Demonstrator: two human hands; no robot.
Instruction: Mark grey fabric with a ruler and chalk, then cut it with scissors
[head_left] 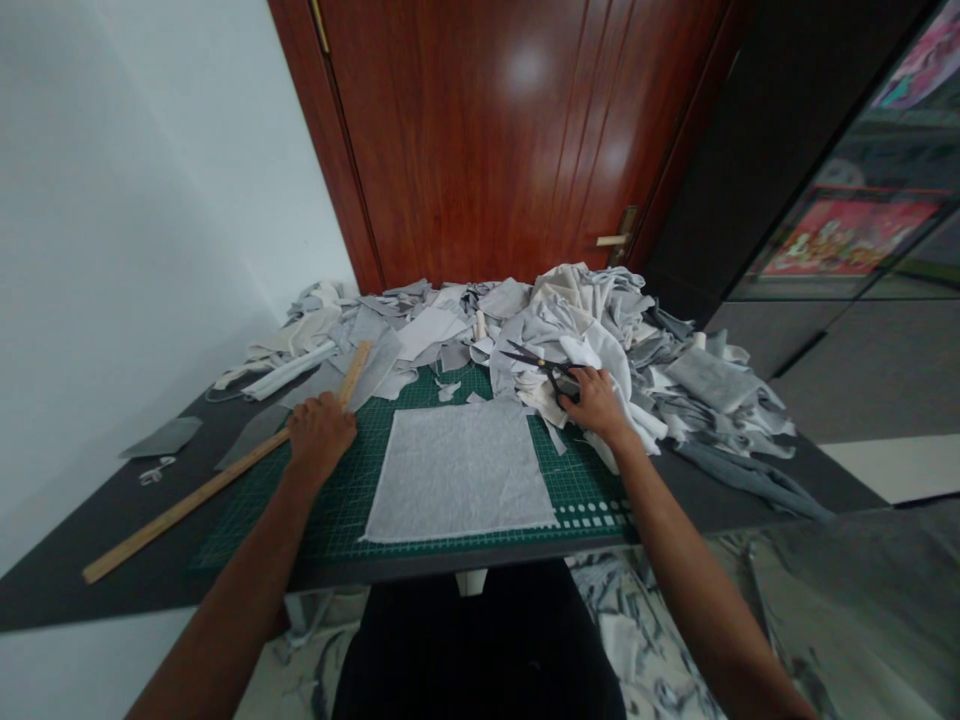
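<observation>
My left hand [321,437] is closed around a long wooden ruler [202,492], which slants across the left part of the table. In my right hand [595,402] is a pair of black scissors [541,363], blades parted and pointing left over the heaped cloth. Between both hands a roughly square piece of light grey fabric [461,472] lies flat on a green cutting mat [341,525]. Its lower edge runs near the mat's front edge. Small fabric scraps [448,390] lie just beyond it.
A large pile of grey and white cloth [585,310] covers the back and right of the dark table [45,575]. A grey cloth piece [163,438] lies at the left. Behind stands a brown wooden door [480,140], with a dark cabinet [847,370] to the right.
</observation>
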